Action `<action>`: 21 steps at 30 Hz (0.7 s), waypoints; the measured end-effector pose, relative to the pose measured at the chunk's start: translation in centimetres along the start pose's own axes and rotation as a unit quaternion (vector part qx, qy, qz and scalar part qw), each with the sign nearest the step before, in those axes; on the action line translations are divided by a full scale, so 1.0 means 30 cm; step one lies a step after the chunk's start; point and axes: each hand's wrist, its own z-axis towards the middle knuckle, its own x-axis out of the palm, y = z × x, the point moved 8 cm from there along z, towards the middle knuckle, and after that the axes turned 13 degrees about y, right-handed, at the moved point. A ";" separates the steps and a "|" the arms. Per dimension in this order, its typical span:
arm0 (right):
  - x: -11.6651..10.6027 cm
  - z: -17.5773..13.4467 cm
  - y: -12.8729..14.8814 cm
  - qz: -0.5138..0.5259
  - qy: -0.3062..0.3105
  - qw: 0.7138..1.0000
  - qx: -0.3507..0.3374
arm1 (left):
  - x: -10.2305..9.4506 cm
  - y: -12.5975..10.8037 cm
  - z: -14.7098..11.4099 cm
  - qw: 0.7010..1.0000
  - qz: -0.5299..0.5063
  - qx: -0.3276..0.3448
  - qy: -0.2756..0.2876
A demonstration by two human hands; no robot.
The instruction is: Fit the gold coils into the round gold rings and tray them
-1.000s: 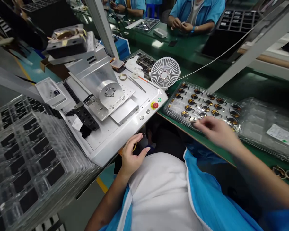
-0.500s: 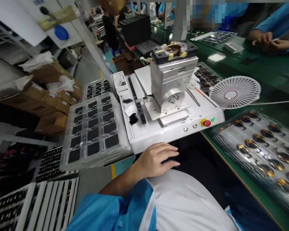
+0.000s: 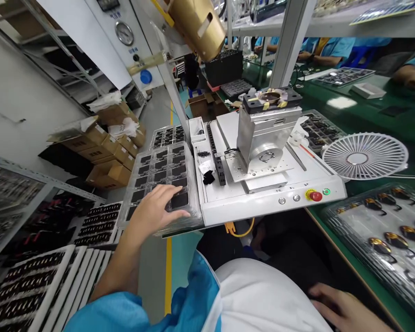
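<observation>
My left hand (image 3: 156, 207) reaches over the near end of a stacked clear plastic tray (image 3: 192, 196) at the left. Its thumb and fingers are apart around a flat dark square piece (image 3: 179, 200) in a corner pocket; whether the fingertips touch it I cannot tell. Low at the right, beside my lap, is my right hand (image 3: 347, 308), slightly blurred, fingers loosely apart and holding nothing visible. Between them, on a white machine base (image 3: 242, 206), stands a metal block (image 3: 259, 143) carrying a black fixture (image 3: 272, 99) with a round opening.
A red stop button (image 3: 316, 196) sits on the machine's front. A white fan grille (image 3: 364, 156) and trays of shiny round parts (image 3: 394, 240) are at the right. A gold cylinder (image 3: 197, 27) hangs above. Cartons (image 3: 103, 152) stand on the left. Co-workers sit across the bench.
My left hand has moved left from in front of the machine to over the plastic tray. My right hand has come into view at the lower right. The camera view has shifted.
</observation>
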 end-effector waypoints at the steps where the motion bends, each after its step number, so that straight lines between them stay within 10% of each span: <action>1: 0.035 0.051 0.035 0.026 0.043 0.999 -0.017 | -0.034 0.005 0.003 1.000 -0.011 0.001 -0.008; 6: 0.123 0.194 0.036 0.097 0.024 0.995 0.000 | -0.280 0.085 0.086 0.999 -0.025 -0.022 -0.030; 10: 0.142 0.203 -0.033 0.122 -0.025 0.992 0.015 | -0.391 0.293 0.302 0.994 0.008 -0.110 -0.019; 15: 0.129 0.197 -0.044 0.153 -0.072 0.985 0.010 | -0.299 0.522 0.602 0.985 -0.034 -0.169 0.033; 21: 0.112 0.171 -0.047 0.188 -0.126 0.974 0.017 | -0.113 0.538 0.733 0.977 -0.106 -0.173 0.071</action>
